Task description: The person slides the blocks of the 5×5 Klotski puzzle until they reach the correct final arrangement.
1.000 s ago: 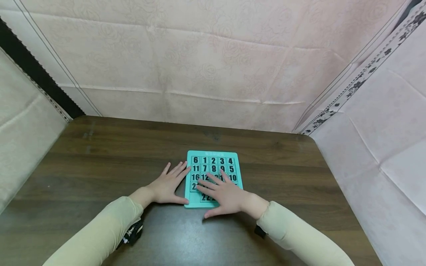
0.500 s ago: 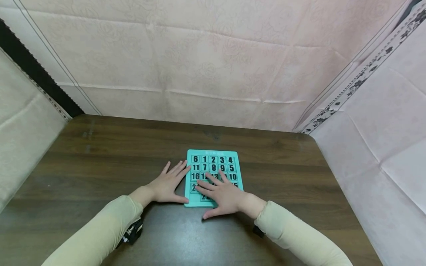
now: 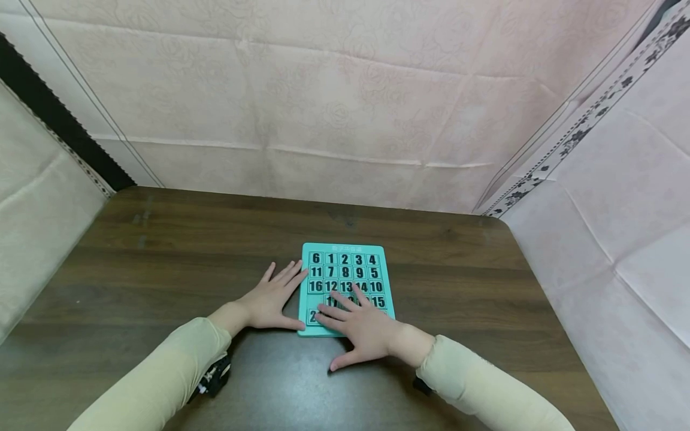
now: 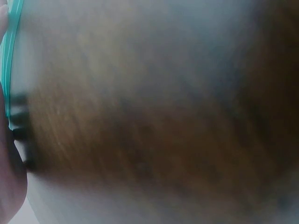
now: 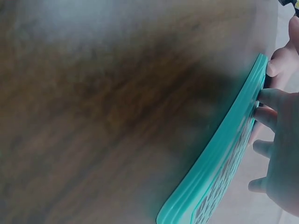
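A teal number sliding puzzle (image 3: 345, 248) lies flat on the wooden table, its black-numbered tiles in rows. My left hand (image 3: 272, 299) rests along its left side, fingers spread and straight, thumb at the near left corner. Over the lower rows lies my right hand (image 3: 366, 329), fingers extended onto the tiles and thumb out past the near edge; it hides part of the bottom rows. A bare teal slot shows at the left of the fourth row. In the right wrist view the fingertips of my right hand (image 5: 285, 154) come down at the puzzle's face (image 5: 215, 158).
The brown wooden table (image 3: 215, 239) extends around the puzzle. A pale patterned cloth (image 3: 323, 120) hangs behind its far edge, with more cloth at both sides. Dark wrist devices sit under both sleeves, such as the left one (image 3: 215, 374).
My right hand has moved slightly toward me. A tile at the left of the fourth row has slid down into the bottom left corner. The left hand stays in place.
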The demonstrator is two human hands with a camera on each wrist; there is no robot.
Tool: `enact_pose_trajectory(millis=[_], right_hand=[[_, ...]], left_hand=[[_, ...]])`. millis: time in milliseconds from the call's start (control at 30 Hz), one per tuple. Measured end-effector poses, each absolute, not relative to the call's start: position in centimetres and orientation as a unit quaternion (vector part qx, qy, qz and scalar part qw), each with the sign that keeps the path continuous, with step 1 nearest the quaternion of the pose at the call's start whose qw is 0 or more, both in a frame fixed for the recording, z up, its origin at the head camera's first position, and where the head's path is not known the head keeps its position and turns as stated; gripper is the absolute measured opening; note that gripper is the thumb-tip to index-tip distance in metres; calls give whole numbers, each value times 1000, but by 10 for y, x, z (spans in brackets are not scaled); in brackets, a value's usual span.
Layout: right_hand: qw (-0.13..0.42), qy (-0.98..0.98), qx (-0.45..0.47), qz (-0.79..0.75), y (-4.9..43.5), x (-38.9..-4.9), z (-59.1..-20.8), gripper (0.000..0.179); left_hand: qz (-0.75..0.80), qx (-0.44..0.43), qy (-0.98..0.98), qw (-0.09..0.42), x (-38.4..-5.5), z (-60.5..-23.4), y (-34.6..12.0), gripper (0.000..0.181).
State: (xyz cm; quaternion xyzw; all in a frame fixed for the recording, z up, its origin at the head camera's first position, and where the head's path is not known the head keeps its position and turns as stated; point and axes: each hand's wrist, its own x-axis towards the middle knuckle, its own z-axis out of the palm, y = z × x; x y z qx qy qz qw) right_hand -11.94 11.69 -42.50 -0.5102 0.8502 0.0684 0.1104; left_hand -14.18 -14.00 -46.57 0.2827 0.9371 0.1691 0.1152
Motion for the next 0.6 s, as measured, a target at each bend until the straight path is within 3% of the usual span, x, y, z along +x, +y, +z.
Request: enact_pose_trajectory(millis=[333, 600], right_hand=[[100, 848, -515, 71, 118, -118, -424, 87], [100, 873, -474, 53, 113, -139, -417, 87]], left_hand=[[169, 286, 937, 111, -142, -466, -140, 108], [173, 285, 936, 117, -142, -466, -140, 108]])
